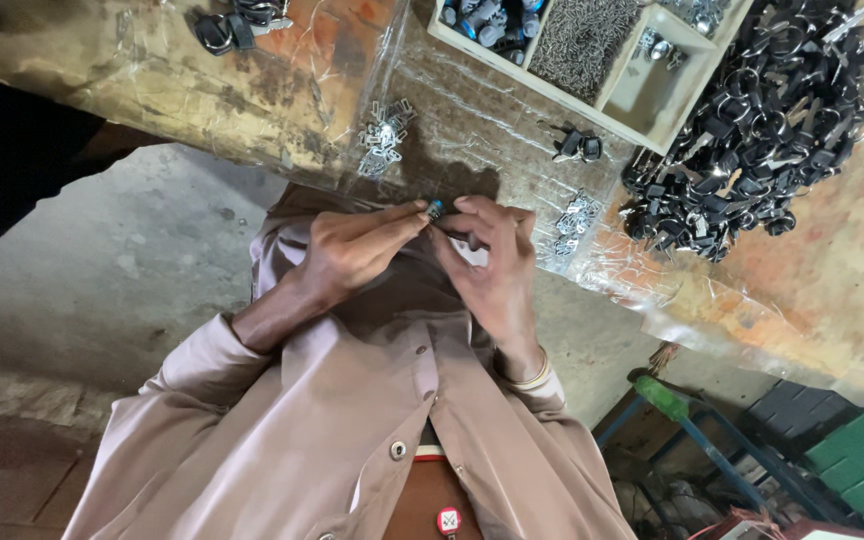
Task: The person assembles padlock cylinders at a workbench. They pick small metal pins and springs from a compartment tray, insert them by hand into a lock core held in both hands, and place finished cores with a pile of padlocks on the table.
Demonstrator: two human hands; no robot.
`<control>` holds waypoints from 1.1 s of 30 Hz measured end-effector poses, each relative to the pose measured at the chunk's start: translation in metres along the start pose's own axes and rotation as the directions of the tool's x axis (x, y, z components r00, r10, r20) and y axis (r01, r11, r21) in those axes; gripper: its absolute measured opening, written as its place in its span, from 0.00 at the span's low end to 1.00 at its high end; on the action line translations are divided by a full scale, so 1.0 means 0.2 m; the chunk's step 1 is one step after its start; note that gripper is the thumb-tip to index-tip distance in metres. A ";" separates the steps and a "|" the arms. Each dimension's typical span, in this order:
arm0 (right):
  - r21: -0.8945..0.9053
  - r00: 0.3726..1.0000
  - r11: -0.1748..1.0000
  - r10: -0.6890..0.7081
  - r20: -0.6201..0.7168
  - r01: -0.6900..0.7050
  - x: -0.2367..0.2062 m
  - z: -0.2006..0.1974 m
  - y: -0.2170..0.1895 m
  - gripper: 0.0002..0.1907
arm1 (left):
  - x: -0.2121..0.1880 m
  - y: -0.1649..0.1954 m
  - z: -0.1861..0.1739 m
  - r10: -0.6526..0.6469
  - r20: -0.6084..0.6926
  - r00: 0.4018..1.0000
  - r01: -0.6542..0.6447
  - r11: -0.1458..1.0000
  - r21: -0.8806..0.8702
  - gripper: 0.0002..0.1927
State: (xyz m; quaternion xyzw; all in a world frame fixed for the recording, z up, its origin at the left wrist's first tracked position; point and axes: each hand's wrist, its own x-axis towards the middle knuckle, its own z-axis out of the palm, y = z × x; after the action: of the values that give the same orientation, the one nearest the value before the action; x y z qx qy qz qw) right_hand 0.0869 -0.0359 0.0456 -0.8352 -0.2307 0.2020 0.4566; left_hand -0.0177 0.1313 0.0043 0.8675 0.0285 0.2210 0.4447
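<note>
Left hand (352, 250) and right hand (492, 265) meet fingertip to fingertip, both pinching a small dark part (435, 209). Just beyond the fingers: worn bench (812, 280) under clear plastic sheet (472, 110), metal clips (384, 135), compartmented tray (642, 95), heaped black keys (762, 120). Concrete floor (122, 260) below.

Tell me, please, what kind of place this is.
Probably a small assembly workshop. A plastic-covered workbench holds a big pile of black parts and a divided wooden tray, while both hands pinch a small part.
</note>
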 end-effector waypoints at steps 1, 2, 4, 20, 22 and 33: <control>-0.105 0.995 0.989 -0.103 0.005 0.103 0.01 -0.03 -0.01 0.20 | 0.00 0.00 0.00 0.042 -0.001 0.999 -0.042 0.999 0.007 0.10; -0.117 0.988 0.981 -0.154 0.031 0.157 0.02 -0.05 -0.01 0.20 | 0.00 -0.01 -0.01 0.027 0.017 0.999 -0.026 0.998 -0.058 0.11; -0.142 0.964 0.954 -0.254 0.080 0.263 0.06 -0.11 0.00 0.20 | 0.01 -0.02 -0.02 0.005 0.055 0.998 0.005 0.982 -0.188 0.12; -0.445 0.937 0.889 -0.242 -0.253 0.110 0.24 -0.35 0.18 0.16 | 0.17 0.04 0.02 0.064 0.017 0.998 -0.056 0.949 -0.311 0.18; -0.092 0.924 0.972 -0.233 -0.303 0.215 0.20 -0.36 0.22 0.15 | 0.18 0.04 0.03 0.050 -0.042 0.998 -0.061 0.943 -0.328 0.20; 0.878 0.978 0.458 -0.202 -0.046 0.136 0.05 -0.23 0.38 0.11 | 0.13 0.02 0.06 -0.148 0.024 0.989 0.139 0.843 -0.519 0.12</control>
State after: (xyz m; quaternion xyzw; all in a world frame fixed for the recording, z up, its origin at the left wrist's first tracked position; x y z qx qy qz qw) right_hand 0.1355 -0.0975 0.0022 -0.4499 -0.1913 0.2720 0.8288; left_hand 0.0101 0.1259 0.0109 0.7088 0.0364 0.1940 0.6772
